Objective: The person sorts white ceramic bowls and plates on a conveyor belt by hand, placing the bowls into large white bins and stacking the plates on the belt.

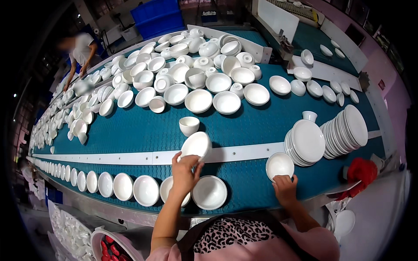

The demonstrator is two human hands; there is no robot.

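Note:
My left hand is closed on the rim of a white bowl, tilted above the white divider strip. Below that hand, two white bowls sit side by side in the near lane; the right one is in full view, the other partly behind my wrist. Farther right, my right hand grips the near rim of another white bowl, beside a leaning stack of white plates. A small white cup stands just beyond the bowl in my left hand.
A green conveyor belt carries a heap of white bowls. The divider strip separates the near lane, where a row of bowls runs left. A second plate stack and a red cloth lie right. A co-worker reaches in far left.

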